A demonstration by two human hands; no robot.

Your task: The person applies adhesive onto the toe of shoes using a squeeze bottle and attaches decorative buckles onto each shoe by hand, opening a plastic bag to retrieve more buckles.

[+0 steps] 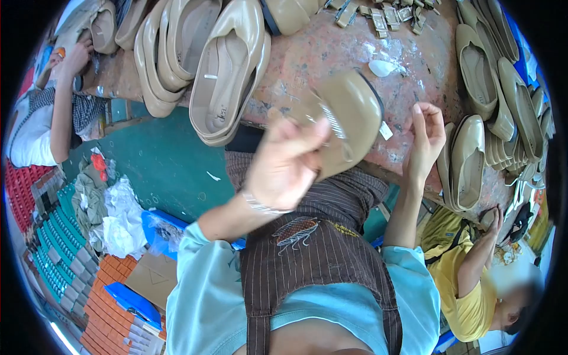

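Observation:
My left hand (285,157) is closed around a tan shoe (358,112) and holds it up in front of my apron, over the table's near edge. A shiny, silvery ornament (334,121) lies across the top of the shoe. Motion blurs the hand and part of the shoe. To the right, my right hand (425,133) is raised beside the table edge, its fingers loosely curled and apart. I see nothing in it. A small white tag (386,131) lies between that hand and the shoe.
Stacked tan shoes (228,71) stand at the table's left, with more shoes (476,71) along the right. Tan bow-like pieces (378,23) and a white lump (383,68) lie on the worn table (296,71). One co-worker (473,284) sits right, another (50,118) left.

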